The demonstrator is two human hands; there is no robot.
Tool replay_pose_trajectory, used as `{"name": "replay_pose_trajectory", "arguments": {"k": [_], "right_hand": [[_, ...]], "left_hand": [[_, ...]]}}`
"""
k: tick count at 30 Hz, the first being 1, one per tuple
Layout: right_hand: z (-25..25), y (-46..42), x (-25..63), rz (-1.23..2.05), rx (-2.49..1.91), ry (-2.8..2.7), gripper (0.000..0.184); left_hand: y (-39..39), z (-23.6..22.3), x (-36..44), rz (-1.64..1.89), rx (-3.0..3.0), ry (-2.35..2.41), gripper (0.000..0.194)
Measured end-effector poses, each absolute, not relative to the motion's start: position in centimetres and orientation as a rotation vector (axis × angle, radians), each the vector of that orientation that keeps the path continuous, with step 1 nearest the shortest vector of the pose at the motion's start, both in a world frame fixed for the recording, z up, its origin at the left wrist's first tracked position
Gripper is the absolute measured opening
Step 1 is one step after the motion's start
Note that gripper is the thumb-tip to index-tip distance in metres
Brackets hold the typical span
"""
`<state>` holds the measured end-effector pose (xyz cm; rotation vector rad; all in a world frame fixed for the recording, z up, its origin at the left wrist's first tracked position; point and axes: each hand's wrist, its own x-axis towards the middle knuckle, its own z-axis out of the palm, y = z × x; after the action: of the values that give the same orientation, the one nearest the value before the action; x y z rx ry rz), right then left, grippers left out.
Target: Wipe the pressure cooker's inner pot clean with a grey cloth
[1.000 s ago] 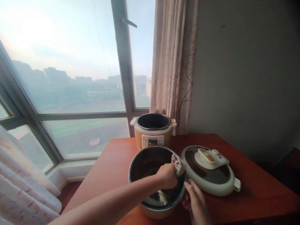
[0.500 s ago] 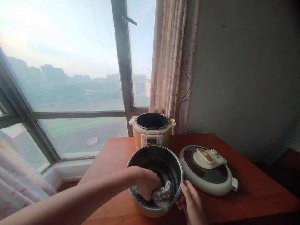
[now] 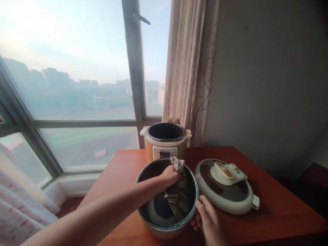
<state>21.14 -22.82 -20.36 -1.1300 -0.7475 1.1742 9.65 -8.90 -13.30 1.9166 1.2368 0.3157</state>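
Note:
My left hand (image 3: 171,176) reaches into a dark-lined inner pot (image 3: 155,213) and is closed on a patterned grey cloth (image 3: 177,198). Part of the cloth sticks up over the knuckles near the pot's far rim, and the rest hangs down inside along the right wall. My right hand (image 3: 208,218) grips the pot's rim at the lower right, thumb on top and fingers curled beneath. The pot stands upright at the near part of the table. Right behind it is the pressure cooker body (image 3: 165,145), open at the top, with a control panel on its front.
The cooker lid (image 3: 225,186) lies on the red-brown table (image 3: 269,198) to the right of the pot. A window (image 3: 84,85) fills the left side. A curtain (image 3: 189,75) hangs behind the cooker, and another curtain (image 3: 17,201) is at the lower left.
My left hand has moved up and away inside the pot, from the near right part toward the far rim, carrying the cloth. My right hand keeps its hold on the rim.

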Motion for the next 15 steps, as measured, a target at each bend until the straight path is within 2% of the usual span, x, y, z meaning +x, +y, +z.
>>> {"name": "replay_pose_trajectory", "arguments": {"k": [4,10,15], "right_hand": [[-20.0,-23.0,20.7,1.142,-1.164,-0.714,0.05],[-20.1,-22.7,21.4,1.141,-1.185,-0.693,0.046],[-19.3,-21.8,21.8,1.146,-1.157,-0.681,0.039]], "left_hand": [[-10.4,-13.3,9.5,0.143,2.132,1.163,0.027],[-13.4,-9.8,7.2,-0.627,2.66,0.738,0.032],[-13.1,-6.9,5.5,-0.973,2.744,0.47,0.019]]}}
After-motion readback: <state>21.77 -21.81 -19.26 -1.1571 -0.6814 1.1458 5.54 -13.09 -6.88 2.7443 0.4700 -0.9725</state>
